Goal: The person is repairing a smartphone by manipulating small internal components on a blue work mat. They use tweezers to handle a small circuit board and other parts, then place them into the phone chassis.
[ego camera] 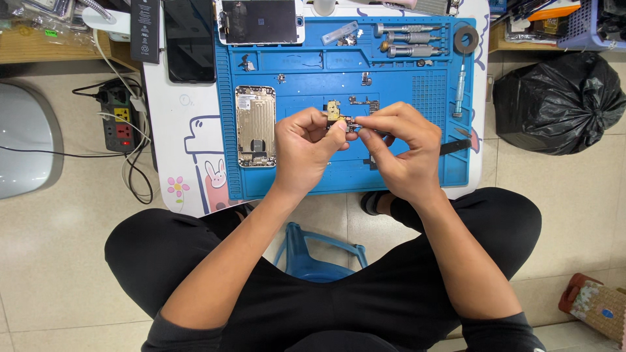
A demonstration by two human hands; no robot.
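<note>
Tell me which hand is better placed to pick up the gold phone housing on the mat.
Probably the left hand: the gold phone housing lies just beside it, while the right hand is on the far side.

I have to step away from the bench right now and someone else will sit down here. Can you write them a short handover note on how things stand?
Left hand: pinches a small gold-and-black phone part above the blue repair mat.
Right hand: fingertips closed on the same part from the other side, gripping a thin dark tool that points at it.
Opened phone shell lies on the mat left of the hands; the detached screen lies at the mat's top edge, screwdrivers at top right.
Done: the phone is apart.
Left: the part is still in hand, not set into the shell.
</note>
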